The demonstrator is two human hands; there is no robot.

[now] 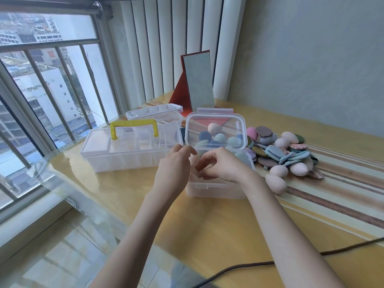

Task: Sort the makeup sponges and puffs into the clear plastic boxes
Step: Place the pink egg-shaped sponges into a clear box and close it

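Now both hands hover over the open box (218, 188): left hand (174, 165) relaxed, right hand (220, 163) curled, contents unclear. Better seat sponges (220, 138) snugly, leaving room.

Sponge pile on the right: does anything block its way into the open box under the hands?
Nothing visible does. The sponge pile lies right beside the open box, whose lid stands raised at the back. Only the right hand and left hand hover over its opening.
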